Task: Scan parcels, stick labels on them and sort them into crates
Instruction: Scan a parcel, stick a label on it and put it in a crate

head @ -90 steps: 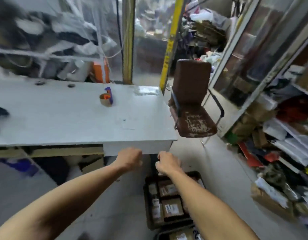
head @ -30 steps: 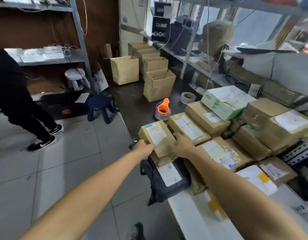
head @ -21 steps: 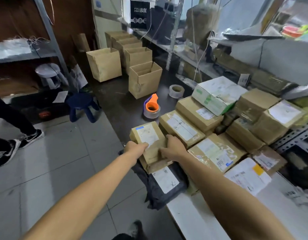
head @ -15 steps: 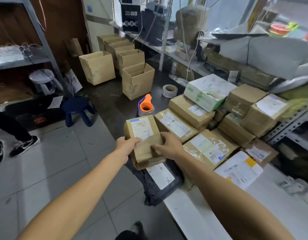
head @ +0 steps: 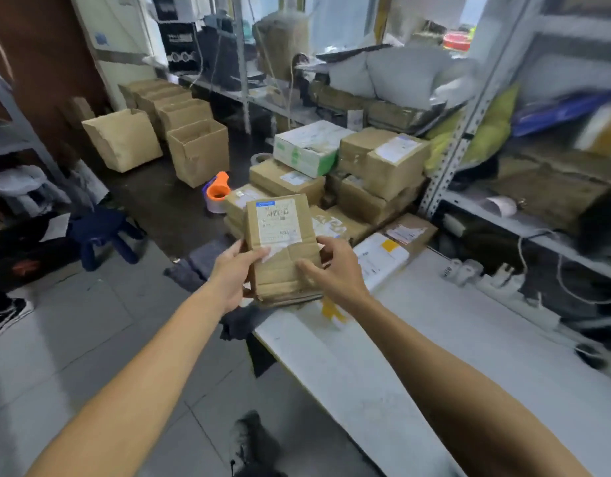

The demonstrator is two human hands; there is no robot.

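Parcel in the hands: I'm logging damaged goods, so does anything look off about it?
Yes. The brown parcel held by both hands looks creased and crumpled across its lower half, and its white label's bottom edge looks torn.

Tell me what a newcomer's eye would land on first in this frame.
First, the brown parcel with a white shipping label, held up in the centre between the left hand and the right hand above the white table. Behind it sits a heap of taped cardboard parcels against the metal shelving. To its left, the orange tape dispenser stands out on the dark surface, with open cartons farther back.
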